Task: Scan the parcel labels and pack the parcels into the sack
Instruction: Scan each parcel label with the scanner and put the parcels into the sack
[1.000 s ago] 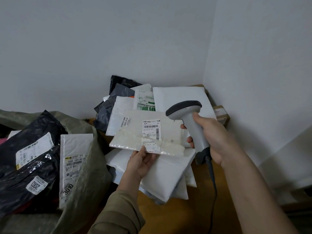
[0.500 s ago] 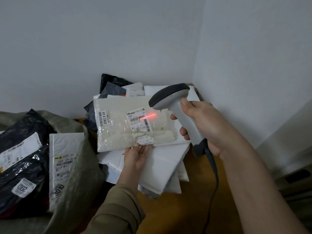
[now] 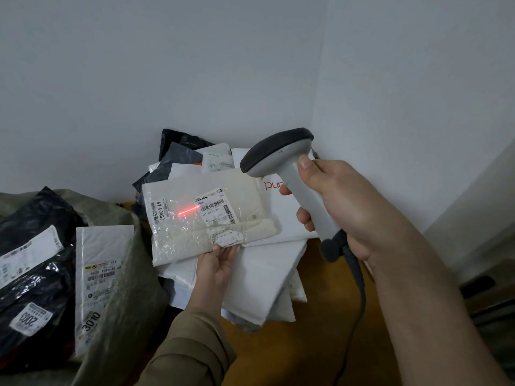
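We see the left hand [image 3: 216,264] pinching the near edge of a clear-wrapped cream parcel [image 3: 206,218], thumb on top, remaining fingers under it, holding it raised and roughly flat above the pile [image 3: 250,277] of white mailers on the desk [image 3: 315,338]. The right hand [image 3: 342,207] has its fingers wrapped around the handle of the grey scanner [image 3: 292,176], head tilted down-left toward the parcel, cable [image 3: 359,296] trailing off the base toward us. Red laser line [image 3: 189,210] lands on the wrap just left of the barcode label [image 3: 216,208], touching its left edge, not across the bars. A second sticker reading 47-4-2402 sits near the parcel's left edge. The sack [image 3: 125,277] stands open at left, just beside the pile; inside it we see black bags [image 3: 36,277] with labels, one marked 2003, and a white mailer [image 3: 103,274] marked 3010 leaning against its wall. More dark and white mailers are stacked behind the held parcel in the wall corner.
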A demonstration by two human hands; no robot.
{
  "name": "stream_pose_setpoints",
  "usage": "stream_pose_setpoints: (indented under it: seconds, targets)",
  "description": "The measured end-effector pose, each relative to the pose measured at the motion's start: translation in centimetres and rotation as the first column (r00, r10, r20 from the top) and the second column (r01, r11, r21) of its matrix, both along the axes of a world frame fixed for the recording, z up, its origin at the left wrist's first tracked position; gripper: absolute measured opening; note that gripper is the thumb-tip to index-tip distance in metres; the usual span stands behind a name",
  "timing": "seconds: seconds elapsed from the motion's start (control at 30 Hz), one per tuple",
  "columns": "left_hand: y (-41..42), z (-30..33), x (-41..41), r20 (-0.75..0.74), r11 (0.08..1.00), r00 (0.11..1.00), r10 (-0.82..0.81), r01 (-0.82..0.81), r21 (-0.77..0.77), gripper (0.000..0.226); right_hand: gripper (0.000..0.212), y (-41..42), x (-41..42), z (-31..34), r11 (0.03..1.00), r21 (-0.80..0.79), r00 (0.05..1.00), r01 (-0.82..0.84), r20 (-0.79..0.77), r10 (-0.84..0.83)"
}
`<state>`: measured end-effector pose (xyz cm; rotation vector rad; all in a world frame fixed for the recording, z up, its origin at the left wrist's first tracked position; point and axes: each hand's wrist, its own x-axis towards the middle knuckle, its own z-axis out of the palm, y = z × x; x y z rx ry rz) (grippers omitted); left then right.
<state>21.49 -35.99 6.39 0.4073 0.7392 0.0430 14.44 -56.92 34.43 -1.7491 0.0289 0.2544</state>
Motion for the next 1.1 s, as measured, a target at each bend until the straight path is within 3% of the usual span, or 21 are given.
stream_pose_setpoints:
  seconds: [0.7, 0.97, 1.1]
  targets:
    - [-0.2, 0.9, -1.0, 0.023, 1.0, 1.0, 0.009, -0.01, 0.023, 0.042, 0.037, -1.1, -0.7, 0.1, 1.0, -0.008, 1.0, -0.018, 0.003, 0.018]
    - [0.9, 2.2, -1.8, 0.036, 0.996, 0.996, 0.079, -0.08, 0.04, 0.041, 0.039, 0.0, -0.4, -0.2, 0.988, 0.136, 0.998, -0.066, 0.007, 0.066]
    - [2.8, 5.1, -2.8, 0.138, 0.982, 0.975, 0.176, -0.184, 0.051, 0.04, 0.044, 1.9, 0.0, -0.9, 0.981, 0.177, 0.996, -0.082, -0.017, 0.086]
